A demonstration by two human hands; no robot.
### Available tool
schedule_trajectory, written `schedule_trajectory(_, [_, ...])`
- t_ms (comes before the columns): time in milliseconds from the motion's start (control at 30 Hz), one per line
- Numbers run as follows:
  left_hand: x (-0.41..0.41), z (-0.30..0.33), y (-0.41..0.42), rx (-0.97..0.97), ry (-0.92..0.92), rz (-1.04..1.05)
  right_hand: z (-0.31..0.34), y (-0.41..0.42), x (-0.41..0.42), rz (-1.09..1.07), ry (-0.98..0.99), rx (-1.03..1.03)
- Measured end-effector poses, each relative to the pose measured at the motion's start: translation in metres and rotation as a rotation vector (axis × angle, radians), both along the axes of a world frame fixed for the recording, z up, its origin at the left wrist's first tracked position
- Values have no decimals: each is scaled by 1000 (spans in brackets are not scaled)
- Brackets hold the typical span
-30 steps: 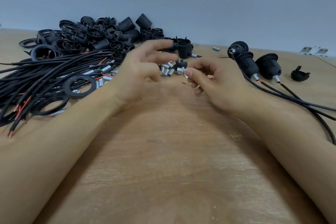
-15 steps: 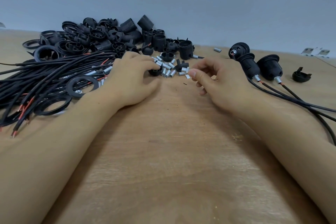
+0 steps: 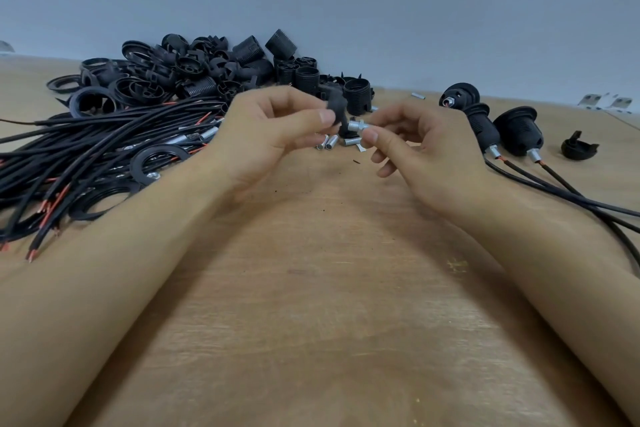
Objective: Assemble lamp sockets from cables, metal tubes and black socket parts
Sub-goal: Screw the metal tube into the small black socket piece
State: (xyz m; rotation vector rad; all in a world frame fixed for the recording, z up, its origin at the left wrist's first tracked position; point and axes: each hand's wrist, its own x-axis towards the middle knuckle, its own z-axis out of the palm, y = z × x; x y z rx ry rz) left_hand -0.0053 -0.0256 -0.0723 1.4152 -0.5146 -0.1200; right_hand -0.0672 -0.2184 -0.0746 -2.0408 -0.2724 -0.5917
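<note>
My left hand [image 3: 266,139] pinches a small black socket part [image 3: 338,109] between thumb and fingers, lifted above the table. My right hand [image 3: 422,152] pinches a short metal tube [image 3: 358,125] by its right end, and the tube's other end meets the black part. Several loose metal tubes [image 3: 329,142] lie on the wooden table [image 3: 311,288] just under my hands. A bundle of black cables [image 3: 86,149] with red-tipped ends lies at the left. Behind it is a heap of black socket parts [image 3: 214,69].
Three assembled sockets [image 3: 498,125] with cables attached lie at the right, their cables trailing toward the right edge. A single black cap [image 3: 578,147] sits beyond them. Black rings [image 3: 157,159] lie among the cables. A grey wall stands behind the table.
My left hand picked a black socket part off the table and lifted it. My right hand brought its metal tube up against that part.
</note>
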Motion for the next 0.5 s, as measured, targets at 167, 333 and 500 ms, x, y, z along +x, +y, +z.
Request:
schedule_trajectory(167, [-5,-1,-5,-65,136,-163,4,0,-3,10,-88,26])
schedule_trajectory(333, [-7,2,-5,-31,107,-191,3,2,-5,43,-95,-65])
schedule_trajectory(500, [-7,3,-1,33,128,-194,3,1,-4,22,-88,-25])
